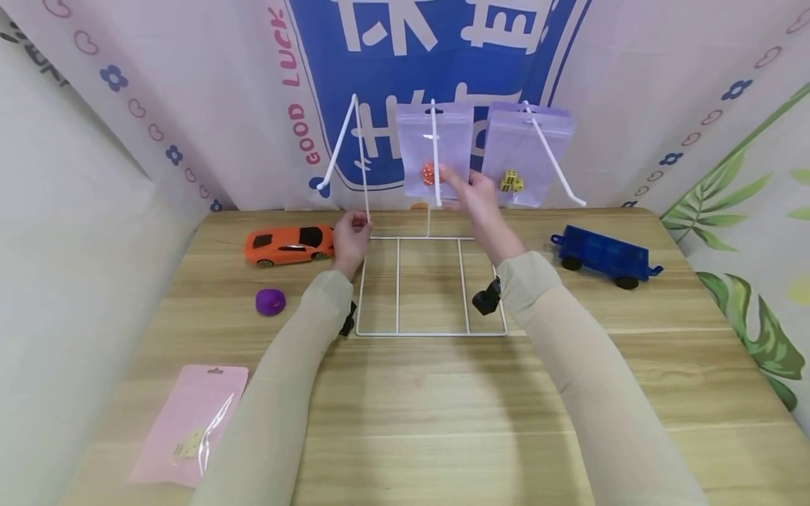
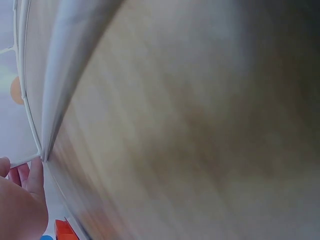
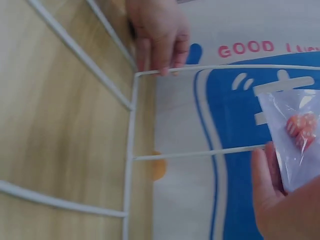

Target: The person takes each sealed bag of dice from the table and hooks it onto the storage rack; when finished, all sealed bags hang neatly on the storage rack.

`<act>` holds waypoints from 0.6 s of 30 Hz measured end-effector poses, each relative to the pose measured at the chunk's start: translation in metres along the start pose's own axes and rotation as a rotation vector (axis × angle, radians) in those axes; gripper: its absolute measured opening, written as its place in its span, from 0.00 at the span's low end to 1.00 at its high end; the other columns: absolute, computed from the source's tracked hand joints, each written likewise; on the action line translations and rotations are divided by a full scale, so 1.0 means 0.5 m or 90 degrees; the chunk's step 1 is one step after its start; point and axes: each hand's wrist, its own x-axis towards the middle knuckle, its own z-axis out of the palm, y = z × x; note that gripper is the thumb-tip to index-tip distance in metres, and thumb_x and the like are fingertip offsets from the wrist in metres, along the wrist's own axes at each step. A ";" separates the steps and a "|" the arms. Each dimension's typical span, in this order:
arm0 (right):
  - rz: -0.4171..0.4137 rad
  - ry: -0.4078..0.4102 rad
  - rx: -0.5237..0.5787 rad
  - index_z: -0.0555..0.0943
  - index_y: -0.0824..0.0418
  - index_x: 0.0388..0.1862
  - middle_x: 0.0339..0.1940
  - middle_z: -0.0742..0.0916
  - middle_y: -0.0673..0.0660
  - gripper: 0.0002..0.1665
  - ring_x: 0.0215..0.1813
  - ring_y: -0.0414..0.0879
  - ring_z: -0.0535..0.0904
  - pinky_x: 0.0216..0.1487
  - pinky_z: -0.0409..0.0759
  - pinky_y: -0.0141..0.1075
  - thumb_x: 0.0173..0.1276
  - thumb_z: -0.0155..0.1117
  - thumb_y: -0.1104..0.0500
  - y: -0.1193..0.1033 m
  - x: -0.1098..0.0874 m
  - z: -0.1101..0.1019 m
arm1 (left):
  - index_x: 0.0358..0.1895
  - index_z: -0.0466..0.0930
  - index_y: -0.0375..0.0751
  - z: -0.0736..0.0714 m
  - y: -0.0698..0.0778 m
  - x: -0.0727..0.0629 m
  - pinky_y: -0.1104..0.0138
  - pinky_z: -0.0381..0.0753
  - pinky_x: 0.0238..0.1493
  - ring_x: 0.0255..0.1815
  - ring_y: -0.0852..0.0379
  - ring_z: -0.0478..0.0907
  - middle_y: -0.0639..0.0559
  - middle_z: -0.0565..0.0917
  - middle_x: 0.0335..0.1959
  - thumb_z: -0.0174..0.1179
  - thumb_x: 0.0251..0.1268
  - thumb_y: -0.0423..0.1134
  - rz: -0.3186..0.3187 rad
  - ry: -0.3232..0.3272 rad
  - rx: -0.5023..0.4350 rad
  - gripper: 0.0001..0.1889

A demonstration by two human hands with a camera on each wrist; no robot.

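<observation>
My left hand point(image 1: 351, 239) pinches the thin upright of a white wire rack point(image 1: 432, 334) at its back left corner. The rack's flat base lies on the table, and its arms rise at the back. My right hand point(image 1: 474, 200) holds the lower part of a purple zip bag point(image 1: 452, 133) hanging from the middle arm. One finger shows in front of the bag, beside the orange dice point(image 1: 428, 173) inside; other fingers are partly hidden. A second purple bag point(image 1: 538, 130), with yellow dice point(image 1: 511, 181), hangs from the right arm. No bag hangs from the left arm point(image 1: 337, 144).
An orange toy car point(image 1: 287, 246) sits beside the left hand, with a small purple object point(image 1: 271, 301) nearer me. A pink bag point(image 1: 205, 397) with pale dice lies front left. To the right stands a blue toy trailer point(image 1: 601, 254). A printed curtain point(image 1: 253, 140) hangs behind the table.
</observation>
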 end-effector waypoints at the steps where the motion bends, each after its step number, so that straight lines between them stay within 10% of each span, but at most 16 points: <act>1: 0.018 -0.025 -0.011 0.67 0.67 0.69 0.61 0.80 0.62 0.37 0.52 0.49 0.82 0.60 0.83 0.41 0.69 0.64 0.49 0.009 -0.002 -0.006 | 0.49 0.77 0.29 0.000 -0.001 0.000 0.57 0.82 0.58 0.51 0.44 0.80 0.35 0.81 0.49 0.57 0.69 0.30 0.000 -0.001 0.000 0.10; 5: 0.070 -0.114 -0.130 0.63 0.67 0.73 0.63 0.79 0.69 0.37 0.43 0.44 0.83 0.63 0.81 0.46 0.72 0.60 0.50 0.055 -0.013 -0.041 | 0.50 0.77 0.29 0.000 -0.003 0.000 0.58 0.82 0.57 0.51 0.44 0.80 0.35 0.81 0.49 0.57 0.69 0.30 0.001 -0.003 0.001 0.10; 9: 0.079 -0.124 -0.241 0.72 0.71 0.63 0.42 0.88 0.62 0.29 0.32 0.39 0.83 0.53 0.86 0.41 0.71 0.62 0.53 0.097 -0.021 -0.088 | 0.50 0.77 0.29 0.000 -0.002 0.000 0.58 0.82 0.57 0.51 0.44 0.79 0.35 0.81 0.49 0.57 0.69 0.30 -0.001 -0.004 0.003 0.11; 13: 0.093 -0.037 -0.205 0.71 0.75 0.62 0.24 0.83 0.49 0.27 0.25 0.36 0.80 0.39 0.87 0.31 0.71 0.60 0.59 0.131 -0.011 -0.139 | 0.50 0.77 0.30 -0.001 -0.001 0.000 0.57 0.82 0.57 0.51 0.45 0.79 0.36 0.81 0.50 0.57 0.69 0.30 -0.008 -0.005 0.003 0.11; 18: 0.057 0.122 -0.123 0.71 0.71 0.63 0.31 0.79 0.48 0.26 0.28 0.34 0.78 0.40 0.84 0.28 0.68 0.60 0.64 0.161 0.013 -0.176 | 0.51 0.77 0.30 -0.001 0.004 -0.002 0.58 0.83 0.56 0.51 0.45 0.79 0.36 0.80 0.50 0.56 0.69 0.30 -0.018 -0.008 0.007 0.11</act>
